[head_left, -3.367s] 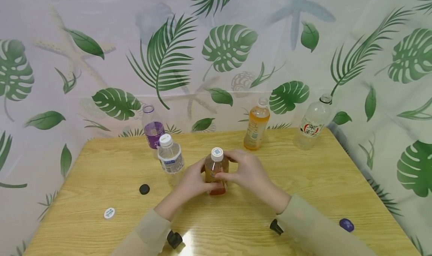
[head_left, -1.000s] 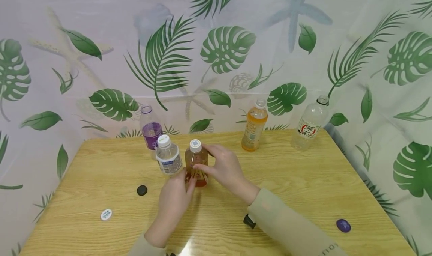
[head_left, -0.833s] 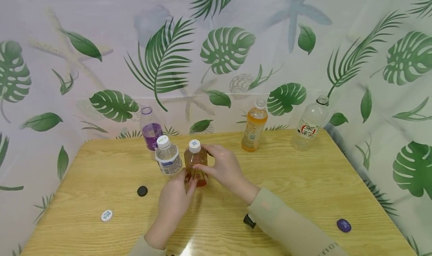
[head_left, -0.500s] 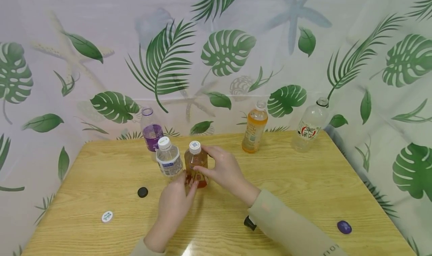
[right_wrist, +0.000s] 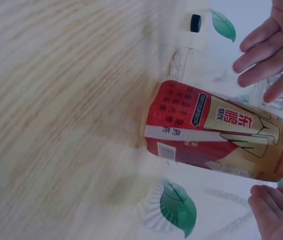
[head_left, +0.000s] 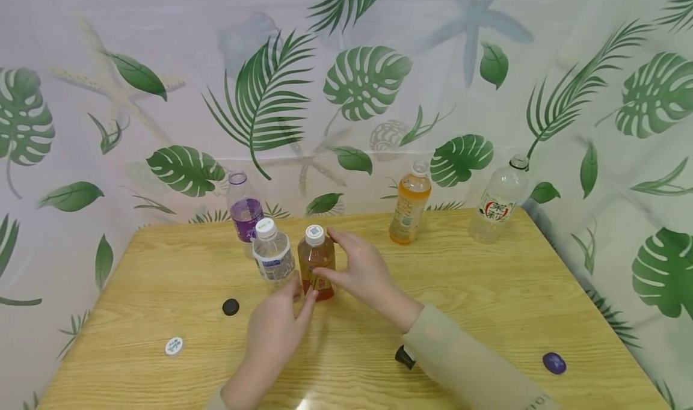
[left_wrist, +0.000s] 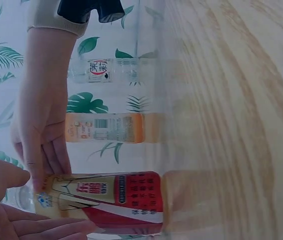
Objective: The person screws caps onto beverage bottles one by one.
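Observation:
A drink bottle (head_left: 316, 260) with a red and gold label and a white cap stands upright on the table between my hands. My left hand (head_left: 276, 326) is at its lower left; in the right wrist view that hand's fingers (right_wrist: 269, 55) are spread straight, apart from the bottle. My right hand (head_left: 365, 275) is on the other side, its thumb in front of the label; the right wrist view shows a gap between its fingertips (right_wrist: 266, 202) and the bottle. Close to the left stands a clear bottle (head_left: 274, 257) with a white cap, its lower part hidden by my left hand.
Three uncapped bottles stand along the table's back: a purple-labelled one (head_left: 246, 214), an orange one (head_left: 409, 208) and a clear one (head_left: 495, 205). Loose caps lie on the wood: black (head_left: 230, 306), white (head_left: 174, 345) and purple (head_left: 554, 363). A patterned cloth (head_left: 346, 97) hangs behind.
The red and gold bottle has moved left, beside the clear capped bottle, held between both hands. In the last half second my left hand has drawn slightly back and my right fingers have loosened.

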A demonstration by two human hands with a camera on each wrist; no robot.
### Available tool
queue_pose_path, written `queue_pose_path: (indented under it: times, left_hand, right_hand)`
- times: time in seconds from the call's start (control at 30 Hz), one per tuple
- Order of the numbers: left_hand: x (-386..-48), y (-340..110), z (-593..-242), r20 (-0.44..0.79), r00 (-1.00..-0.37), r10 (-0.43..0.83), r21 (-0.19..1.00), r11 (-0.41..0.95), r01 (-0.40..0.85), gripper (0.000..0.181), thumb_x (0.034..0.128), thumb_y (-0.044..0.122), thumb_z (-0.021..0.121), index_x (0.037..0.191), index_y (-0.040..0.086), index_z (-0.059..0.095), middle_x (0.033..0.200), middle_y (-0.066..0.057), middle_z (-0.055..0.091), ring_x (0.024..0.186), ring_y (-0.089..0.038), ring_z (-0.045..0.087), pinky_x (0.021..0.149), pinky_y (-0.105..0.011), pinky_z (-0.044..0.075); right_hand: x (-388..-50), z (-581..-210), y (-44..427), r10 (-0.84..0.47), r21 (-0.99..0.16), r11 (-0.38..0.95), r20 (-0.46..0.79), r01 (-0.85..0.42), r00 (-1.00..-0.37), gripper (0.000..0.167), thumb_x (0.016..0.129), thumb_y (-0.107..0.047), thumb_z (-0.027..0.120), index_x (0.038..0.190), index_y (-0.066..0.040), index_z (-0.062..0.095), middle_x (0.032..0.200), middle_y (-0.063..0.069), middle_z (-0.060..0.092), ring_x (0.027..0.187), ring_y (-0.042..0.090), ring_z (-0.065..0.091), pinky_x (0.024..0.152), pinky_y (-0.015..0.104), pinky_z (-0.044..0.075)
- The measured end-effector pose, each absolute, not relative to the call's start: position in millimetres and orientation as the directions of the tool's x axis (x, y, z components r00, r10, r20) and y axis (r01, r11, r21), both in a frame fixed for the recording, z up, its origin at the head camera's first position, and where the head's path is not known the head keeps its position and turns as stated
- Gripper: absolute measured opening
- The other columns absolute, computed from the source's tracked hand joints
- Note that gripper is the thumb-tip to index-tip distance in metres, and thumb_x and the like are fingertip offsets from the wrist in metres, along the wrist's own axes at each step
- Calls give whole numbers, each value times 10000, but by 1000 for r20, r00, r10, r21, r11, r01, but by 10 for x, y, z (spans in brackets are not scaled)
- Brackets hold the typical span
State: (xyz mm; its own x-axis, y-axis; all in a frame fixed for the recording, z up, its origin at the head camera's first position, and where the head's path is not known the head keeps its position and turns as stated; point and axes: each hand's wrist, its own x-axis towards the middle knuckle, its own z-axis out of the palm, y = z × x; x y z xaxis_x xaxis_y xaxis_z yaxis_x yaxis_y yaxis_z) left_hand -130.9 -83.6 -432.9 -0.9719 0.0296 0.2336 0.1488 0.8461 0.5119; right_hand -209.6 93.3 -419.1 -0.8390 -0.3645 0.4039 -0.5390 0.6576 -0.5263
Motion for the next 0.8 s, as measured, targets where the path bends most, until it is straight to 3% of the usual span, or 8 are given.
queue_pose_path:
  times: [0.1,0.17,0.33,0.57,0.67,0.8]
  left_hand:
    - [-1280,-858,-4248,259,-965,48,482,859,172,519,1042,379,679,1367,-26,668,1091,-151,819,871,-331,803,657,-401,643]
    - [-1266,-878,-4191,285,-956,70,456,867,199,507,1034,376,692,1349,-21,681,1065,-146,822,777,-293,791,578,-322,603]
    - [-1243,-943,-4029,343,-931,122,411,872,265,477,1022,367,715,1319,-6,702,1016,-138,826,513,-107,614,427,-170,390]
    - [-1223,-1030,-3783,404,-898,172,344,881,323,463,1012,352,730,1337,23,697,952,-131,813,464,-63,448,405,-185,332]
    - [-1231,-1061,-3704,445,-873,198,315,878,360,462,1010,339,736,1347,25,695,961,-141,817,482,-113,520,409,-194,362]
    - [-1261,-1073,-3630,498,-836,229,290,865,409,455,1018,333,726,1356,32,693,1051,-138,823,668,-229,730,518,-271,545]
  right_hand:
    - [-2080,-4173,987,-358,-533,667,383,-520,-851,769,851,-287,918,1465,31,581,1406,195,690,1285,354,685,1084,496,570]
    - [-2073,-4164,1037,-354,-535,675,370,-508,-859,769,856,-291,913,1473,20,578,1414,194,686,1293,355,680,1085,499,569]
    - [-2079,-4133,1193,-346,-510,705,360,-493,-867,767,859,-303,911,1471,21,582,1410,203,685,1303,371,668,1093,509,561]
    - [-2109,-4093,1449,-323,-460,754,363,-469,-874,696,883,-318,885,1437,10,619,1398,210,691,1297,389,665,1090,539,555]
    - [-2131,-4083,1575,-303,-471,769,327,-432,-895,683,903,-330,865,1442,7,615,1415,213,679,1316,400,650,1103,557,541]
    - [-2147,-4063,1776,-268,-464,797,300,-385,-916,662,917,-336,850,1443,-5,621,1415,214,680,1291,413,664,1070,580,553]
